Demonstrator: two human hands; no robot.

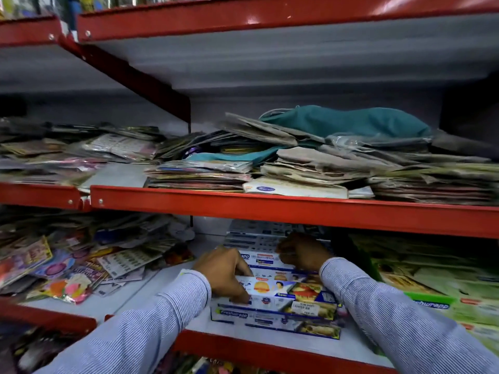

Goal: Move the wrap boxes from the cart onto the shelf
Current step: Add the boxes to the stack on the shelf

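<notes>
Several long blue-and-white wrap boxes [278,306] lie stacked in rows on the lower white shelf [172,276], reaching from its front edge toward the back. My left hand [222,273] grips the left end of a box on top of the stack, fingers curled over its edge. My right hand [302,252] is farther back and closes over a box near the right side of the stack. Both arms wear striped light-blue sleeves. The cart is out of view.
Green wrap boxes [432,295] lie right of the stack. Loose colourful packets [67,263] pile up on the left. The red shelf lip [270,209] hangs just above my hands; the shelf above holds paper stacks [310,160] and a teal cloth [348,121].
</notes>
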